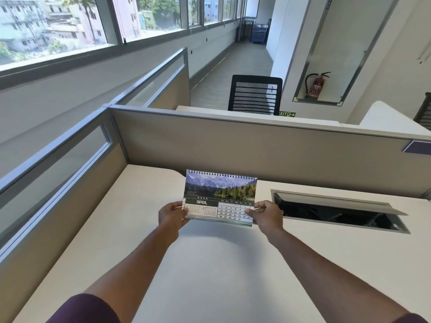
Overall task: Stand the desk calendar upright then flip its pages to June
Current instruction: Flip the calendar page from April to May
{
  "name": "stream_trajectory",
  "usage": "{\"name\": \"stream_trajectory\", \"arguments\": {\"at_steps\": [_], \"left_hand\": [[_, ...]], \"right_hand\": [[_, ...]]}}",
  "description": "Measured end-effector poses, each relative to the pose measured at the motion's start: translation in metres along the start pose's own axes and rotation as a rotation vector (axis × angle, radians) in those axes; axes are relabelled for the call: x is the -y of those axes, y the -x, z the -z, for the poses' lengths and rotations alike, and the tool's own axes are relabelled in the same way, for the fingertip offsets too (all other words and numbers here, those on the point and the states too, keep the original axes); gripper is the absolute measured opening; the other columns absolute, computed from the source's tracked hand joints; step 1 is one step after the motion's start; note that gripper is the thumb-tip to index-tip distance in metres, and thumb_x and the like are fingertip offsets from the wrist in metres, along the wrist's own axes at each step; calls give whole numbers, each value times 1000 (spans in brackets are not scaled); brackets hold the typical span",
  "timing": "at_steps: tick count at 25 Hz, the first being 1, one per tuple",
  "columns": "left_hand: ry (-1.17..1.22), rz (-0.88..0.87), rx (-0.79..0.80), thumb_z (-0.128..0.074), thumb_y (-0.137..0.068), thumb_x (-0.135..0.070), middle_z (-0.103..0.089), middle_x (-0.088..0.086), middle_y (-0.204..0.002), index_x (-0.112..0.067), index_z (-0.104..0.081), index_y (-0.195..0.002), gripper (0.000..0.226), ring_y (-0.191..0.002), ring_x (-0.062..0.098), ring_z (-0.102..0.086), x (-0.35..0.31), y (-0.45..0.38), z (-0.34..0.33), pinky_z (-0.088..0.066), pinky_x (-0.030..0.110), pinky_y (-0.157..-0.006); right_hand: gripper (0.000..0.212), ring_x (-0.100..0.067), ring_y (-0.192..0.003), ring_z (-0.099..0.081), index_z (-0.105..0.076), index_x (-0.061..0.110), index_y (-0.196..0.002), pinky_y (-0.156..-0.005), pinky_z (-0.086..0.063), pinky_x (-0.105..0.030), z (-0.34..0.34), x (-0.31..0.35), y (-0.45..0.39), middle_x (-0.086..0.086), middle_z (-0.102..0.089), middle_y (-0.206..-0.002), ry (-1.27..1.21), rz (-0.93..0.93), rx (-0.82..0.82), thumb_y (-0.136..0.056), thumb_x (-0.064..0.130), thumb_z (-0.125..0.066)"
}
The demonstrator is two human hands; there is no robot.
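Note:
The desk calendar [220, 197] is a spiral-bound one with a mountain lake photo; its front page reads APRIL 2026. It is held upright and slightly tilted above the white desk [210, 276], spiral edge at the top. My left hand [171, 214] pinches its lower left corner. At the lower right corner, my right hand [267, 214] grips it with the thumb on the date grid. Whether its base touches the desk is hidden by the page itself.
An open cable hatch [338, 209] with a raised grey lid is set into the desk to the right. Beige partition walls [233, 145] close the desk at the back and left. Beyond stand a black mesh chair [255, 94] and a fire extinguisher [316, 86].

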State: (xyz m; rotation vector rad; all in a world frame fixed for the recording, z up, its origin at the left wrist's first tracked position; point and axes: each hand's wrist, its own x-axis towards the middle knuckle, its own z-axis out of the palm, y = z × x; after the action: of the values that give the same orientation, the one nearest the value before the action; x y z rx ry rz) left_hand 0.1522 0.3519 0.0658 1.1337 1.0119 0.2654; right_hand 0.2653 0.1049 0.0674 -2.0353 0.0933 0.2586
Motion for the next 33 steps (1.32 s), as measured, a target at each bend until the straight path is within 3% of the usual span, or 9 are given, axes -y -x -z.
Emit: {"name": "stream_trajectory", "arguments": {"at_steps": [4, 8, 12, 16, 18, 20, 22, 25, 33], "left_hand": [[0, -17, 44, -51, -101, -6, -71, 21, -115, -6, -62, -109, 13, -108, 34, -68, -1, 1, 2, -58, 35, -84], [-16, -11, 73, -37, -103, -1, -72, 22, -112, -7, -64, -102, 28, -103, 32, -69, -3, 3, 2, -57, 33, -81], [-46, -21, 111, -33, -97, 8, -73, 21, -112, -5, -65, -113, 38, -102, 31, -69, -4, 4, 0, -58, 32, -78], [-35, 0, 102, -31, -97, 5, -76, 13, -104, -8, -67, -112, 42, -89, 24, -71, -6, 6, -4, -59, 30, -68], [1, 12, 115, -33, -98, 1, -76, 12, -103, -9, -68, -111, 39, -89, 24, -71, -4, 6, -2, -59, 31, -70], [34, 16, 136, -35, -99, 1, -73, 17, -106, -8, -68, -108, 34, -97, 29, -69, -2, 5, 1, -59, 35, -79], [32, 24, 140, -38, -101, -1, -72, 20, -109, -8, -66, -109, 30, -108, 35, -66, -3, 5, 3, -58, 41, -90], [9, 10, 149, -44, -100, 2, -69, 23, -119, -3, -61, -123, 29, -117, 38, -64, -2, 5, 3, -55, 43, -98], [24, -18, 83, -52, -95, 9, -70, 24, -116, -2, -59, -120, 29, -108, 37, -69, -2, 4, 3, -58, 40, -92]], "right_hand": [[38, -29, -67, -76, -65, 15, -94, -75, -64, -51, 5, 4, 1, -6, -75, -72, 1, 32, -23, -70, 21, -94], [23, -28, -69, -72, -66, 14, -86, -72, -61, -43, 6, 1, 6, -3, -74, -75, 38, 124, -28, -81, 24, -86], [20, -7, -79, -66, -66, 16, -76, -72, -48, -30, 8, 6, 15, 6, -68, -88, 66, 249, -158, -84, 30, -78], [37, -20, -61, -44, -57, -6, -67, -62, -36, -31, 16, 31, 11, -4, -52, -65, -300, 203, -26, -81, 24, -74], [34, -25, -63, -49, -61, -5, -70, -56, -39, -30, 23, 52, 9, -7, -55, -62, -481, 134, 34, -76, 27, -69], [25, -24, -67, -66, -67, 10, -78, -56, -50, -28, 28, 69, 6, -1, -73, -69, -633, 57, 105, -82, 35, -64], [38, -24, -79, -76, -71, 14, -96, -67, -57, -30, 31, 78, -1, -3, -82, -95, -723, 57, 210, -96, 47, -51], [60, -23, -87, -78, -72, 16, -119, -77, -59, -33, 31, 85, -10, 0, -78, -120, -686, 116, 279, -99, 62, -38], [56, -25, -88, -79, -53, 23, -147, -75, -61, -29, 18, 77, -10, 7, -60, -138, -494, 133, 254, -99, 52, -52]]}}
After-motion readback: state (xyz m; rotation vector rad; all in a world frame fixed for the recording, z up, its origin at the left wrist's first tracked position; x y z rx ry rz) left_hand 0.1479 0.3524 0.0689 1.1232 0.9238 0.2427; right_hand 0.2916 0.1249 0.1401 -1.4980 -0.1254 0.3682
